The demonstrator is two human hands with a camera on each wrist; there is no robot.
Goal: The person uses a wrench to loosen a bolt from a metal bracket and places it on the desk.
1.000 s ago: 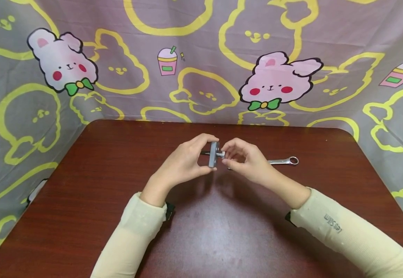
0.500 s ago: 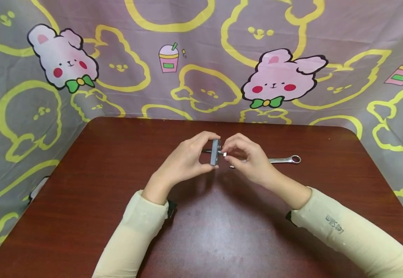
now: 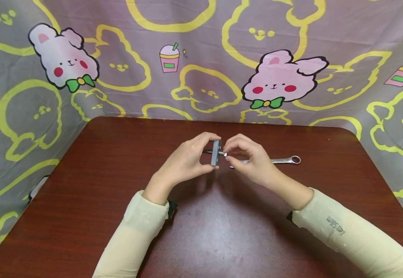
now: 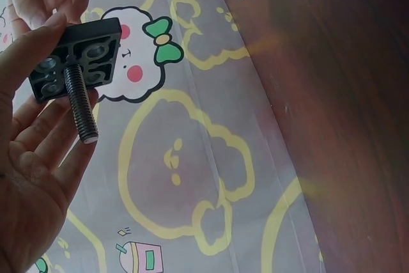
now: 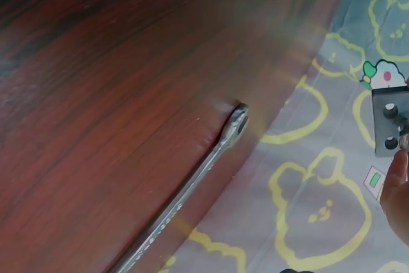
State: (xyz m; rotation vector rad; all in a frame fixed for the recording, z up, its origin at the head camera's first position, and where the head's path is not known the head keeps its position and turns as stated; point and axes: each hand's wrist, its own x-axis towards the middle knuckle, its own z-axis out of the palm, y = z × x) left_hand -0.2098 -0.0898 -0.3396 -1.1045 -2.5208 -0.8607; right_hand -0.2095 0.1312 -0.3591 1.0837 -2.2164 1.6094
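My left hand [image 3: 180, 160] grips a small grey square plate [image 3: 215, 153] by its edges, thumb on one side and fingers on the other. The plate stands upright above the table and has several round holes. Through its middle runs a bolt, whose threaded shank [image 4: 80, 107] sticks out toward my left palm in the left wrist view. On the other side, my right hand [image 3: 251, 160] pinches the bolt head [image 3: 225, 154] between thumb and fingers. Only the plate's holed face and part of the right thumb show at the right wrist view's edge.
A silver combination wrench [image 3: 286, 160] lies on the dark red-brown table [image 3: 93, 166], partly hidden behind the right hand. A cartoon-printed curtain [image 3: 201, 50] hangs around the table's back and sides.
Both hands keep their hold and have barely shifted. The bolt head has turned slightly in the right fingers. The head view has tilted a little.
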